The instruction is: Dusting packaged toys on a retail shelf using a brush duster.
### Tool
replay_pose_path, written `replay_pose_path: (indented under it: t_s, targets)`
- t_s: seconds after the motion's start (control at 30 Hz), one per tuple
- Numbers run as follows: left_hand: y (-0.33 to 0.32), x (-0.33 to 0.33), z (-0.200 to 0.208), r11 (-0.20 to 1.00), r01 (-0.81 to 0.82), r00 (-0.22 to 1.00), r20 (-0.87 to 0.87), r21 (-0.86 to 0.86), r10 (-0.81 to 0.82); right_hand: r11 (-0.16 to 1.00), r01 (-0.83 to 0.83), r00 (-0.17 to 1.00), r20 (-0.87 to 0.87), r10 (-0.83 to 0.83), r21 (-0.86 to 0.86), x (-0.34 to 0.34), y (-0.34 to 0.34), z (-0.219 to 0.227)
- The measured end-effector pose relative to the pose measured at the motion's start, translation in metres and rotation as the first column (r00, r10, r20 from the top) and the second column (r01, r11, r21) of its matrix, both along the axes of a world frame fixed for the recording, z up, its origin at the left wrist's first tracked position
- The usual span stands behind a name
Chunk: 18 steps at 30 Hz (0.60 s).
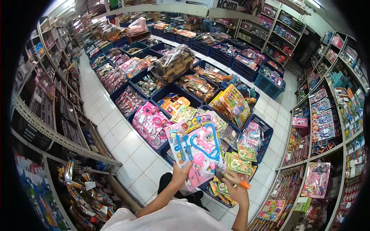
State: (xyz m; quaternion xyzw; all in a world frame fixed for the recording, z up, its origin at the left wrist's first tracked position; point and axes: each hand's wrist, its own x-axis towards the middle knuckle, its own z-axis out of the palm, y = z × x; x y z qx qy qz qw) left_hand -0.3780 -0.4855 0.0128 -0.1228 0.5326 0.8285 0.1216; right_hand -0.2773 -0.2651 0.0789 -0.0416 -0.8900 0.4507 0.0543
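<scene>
My left hand point(181, 174) is closed on the lower left edge of a toy doctor set point(197, 144) on a pink and white backing card. Blue and pink plastic pieces, among them a blue stethoscope, show on its front. In my right hand point(236, 189) is a dark hand-held tool point(219, 174) with an orange end. The dark end lies over the card's lower right part; blur hides its exact kind and whether it touches. Beneath the card, blue crates hold pink toy packs point(149, 122) and green packs point(239, 163).
Rows of blue plastic crates point(269, 129) full of packaged toys stand on a white tiled floor point(140, 158). A large bagged toy vehicle point(173, 65) sits on top of them. Stocked shelves rise at left point(61, 148) and right point(304, 163), with aisles between.
</scene>
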Motion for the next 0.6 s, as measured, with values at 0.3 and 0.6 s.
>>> replay_pose_path:
  t_s: [0.3, 0.6]
  targets:
    - [-0.066, -0.077, 0.0, 0.995, 0.085, 0.993, 0.081, 0.047, -0.088, 0.999, 0.021, 0.995, 0.1, -0.018, -0.033, -0.034, -0.066, 0.016]
    - [-0.163, -0.209, 0.018, 0.966, 0.259, 0.966, -0.004, 0.021, -0.259, 0.917, 0.398, 0.871, -0.327, -0.368, 0.029, -0.142, -0.211, 0.021]
